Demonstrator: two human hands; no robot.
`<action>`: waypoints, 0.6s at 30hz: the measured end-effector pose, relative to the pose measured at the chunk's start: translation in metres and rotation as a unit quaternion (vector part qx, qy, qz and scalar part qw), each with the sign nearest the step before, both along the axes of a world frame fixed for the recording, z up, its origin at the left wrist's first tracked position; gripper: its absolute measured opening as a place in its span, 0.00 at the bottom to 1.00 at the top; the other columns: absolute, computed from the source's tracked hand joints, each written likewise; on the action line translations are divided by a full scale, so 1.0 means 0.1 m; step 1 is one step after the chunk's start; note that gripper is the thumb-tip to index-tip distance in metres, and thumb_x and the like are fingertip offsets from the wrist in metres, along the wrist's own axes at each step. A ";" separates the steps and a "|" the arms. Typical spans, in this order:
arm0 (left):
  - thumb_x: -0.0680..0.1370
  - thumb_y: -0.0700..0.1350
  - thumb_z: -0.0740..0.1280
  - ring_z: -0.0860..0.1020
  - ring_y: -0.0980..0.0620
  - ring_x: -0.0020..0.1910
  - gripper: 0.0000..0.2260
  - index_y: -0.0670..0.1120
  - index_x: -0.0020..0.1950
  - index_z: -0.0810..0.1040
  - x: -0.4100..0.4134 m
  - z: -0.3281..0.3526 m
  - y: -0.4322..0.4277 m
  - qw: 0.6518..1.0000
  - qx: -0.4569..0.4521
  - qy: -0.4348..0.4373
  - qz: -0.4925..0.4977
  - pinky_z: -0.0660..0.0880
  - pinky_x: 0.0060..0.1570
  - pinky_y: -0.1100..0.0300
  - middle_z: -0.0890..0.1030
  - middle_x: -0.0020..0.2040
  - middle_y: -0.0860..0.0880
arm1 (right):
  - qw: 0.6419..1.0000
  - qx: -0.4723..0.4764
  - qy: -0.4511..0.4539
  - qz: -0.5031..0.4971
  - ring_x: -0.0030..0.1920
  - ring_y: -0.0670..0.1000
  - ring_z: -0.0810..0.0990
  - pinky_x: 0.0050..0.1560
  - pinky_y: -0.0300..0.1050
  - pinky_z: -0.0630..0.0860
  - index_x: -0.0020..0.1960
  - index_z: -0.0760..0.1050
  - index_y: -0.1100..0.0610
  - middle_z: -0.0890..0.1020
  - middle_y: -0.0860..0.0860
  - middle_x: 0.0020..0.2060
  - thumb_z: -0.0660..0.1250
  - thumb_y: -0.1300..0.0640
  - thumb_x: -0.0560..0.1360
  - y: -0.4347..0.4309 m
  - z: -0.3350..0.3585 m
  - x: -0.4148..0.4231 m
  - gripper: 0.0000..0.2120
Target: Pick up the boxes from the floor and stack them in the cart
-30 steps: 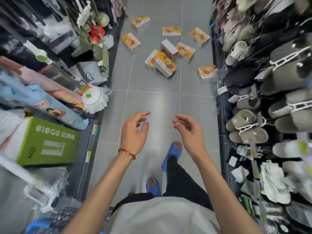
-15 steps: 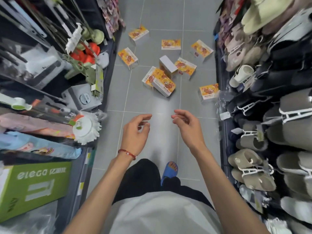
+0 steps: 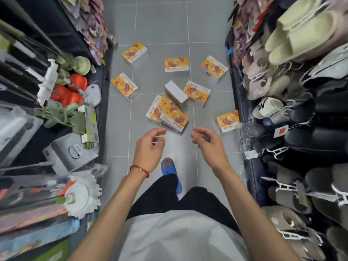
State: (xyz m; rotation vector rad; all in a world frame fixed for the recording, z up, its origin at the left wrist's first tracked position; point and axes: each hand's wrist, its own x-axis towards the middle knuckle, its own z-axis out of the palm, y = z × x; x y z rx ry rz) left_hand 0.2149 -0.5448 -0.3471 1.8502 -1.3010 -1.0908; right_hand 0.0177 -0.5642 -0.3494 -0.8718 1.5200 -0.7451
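Several orange-and-white boxes lie scattered on the grey tile floor of a shop aisle. The nearest box (image 3: 174,117) leans on another just ahead of my hands. A white-sided box (image 3: 176,93) sits behind it, and one box (image 3: 227,121) lies by the right shelf. My left hand (image 3: 149,148), with a red string on the wrist, and my right hand (image 3: 207,144) hover side by side above the floor, fingers loosely curled, holding nothing. No cart is in view.
Shelves hem in the aisle: slippers and shoes (image 3: 293,117) on the right, mops and a grey mop bucket box (image 3: 71,153) on the left. My foot in a blue sandal (image 3: 170,171) stands on the tiles below my hands.
I have walked forward along the aisle, so the boxes are nearer and the green carton at the left has slid out of view. Both hands stay empty and loosely curled.
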 end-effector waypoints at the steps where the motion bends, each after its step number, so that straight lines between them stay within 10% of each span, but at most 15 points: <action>1: 0.81 0.38 0.64 0.79 0.59 0.53 0.13 0.48 0.63 0.81 0.03 0.00 -0.21 1.000 0.005 -0.001 -0.010 0.71 0.49 0.76 0.82 0.57 0.55 | 1.000 0.010 -0.004 -0.006 0.55 0.46 0.83 0.49 0.32 0.77 0.64 0.80 0.53 0.86 0.51 0.55 0.68 0.61 0.81 -0.16 -0.02 0.03 0.13; 18: 0.80 0.37 0.65 0.80 0.53 0.54 0.13 0.45 0.62 0.81 -0.13 -0.75 -2.72 0.986 0.160 -0.038 -0.024 0.73 0.52 0.72 0.83 0.59 0.50 | 0.990 0.127 -0.001 -0.060 0.55 0.51 0.85 0.60 0.45 0.80 0.57 0.80 0.50 0.86 0.52 0.53 0.67 0.62 0.81 -2.62 -0.77 -0.18 0.09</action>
